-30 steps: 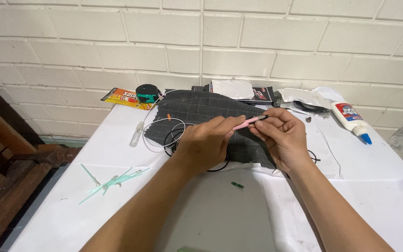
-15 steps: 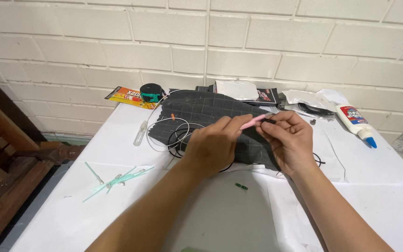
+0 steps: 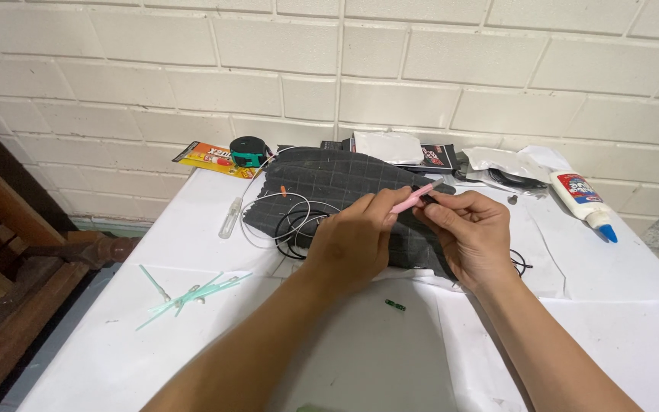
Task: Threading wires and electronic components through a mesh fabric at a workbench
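I am viewing from the head camera, working outward from the near edge of the table point(image 3: 619, 336).

Nearest: both forearms are coming in from the near edge. A small dark green piece point(image 3: 395, 305) is lying on the white cover between them, untouched.

Middle: the left hand point(image 3: 352, 240) and right hand point(image 3: 470, 229) are meeting over the centre of the table, just above the dark checked cloth point(image 3: 329, 179). Both are gripping one thing, a slim pink stick point(image 3: 409, 200). Left fingers are pinching its lower end, thumb and forefinger closed narrow on it. Right fingertips are closing on its upper end, where a darker tip shows (too small to say what the tip is).

Key relation: the stick's long axis is running from near-left up to far-right, tilted, spanning the gap between the two hands. It is sitting at the fingertips of both, neither hand clearly nearer.

Left of the hands: a coil of black and white cord point(image 3: 291, 221) is lying on the cloth, and pale green sticks point(image 3: 192, 294) are scattered toward the left edge.

Far edge, by the brick wall: a tape measure point(image 3: 249, 151) at the far left, a white glue bottle point(image 3: 583, 200) toward the far right corner (lying on its side, cap pointing right).
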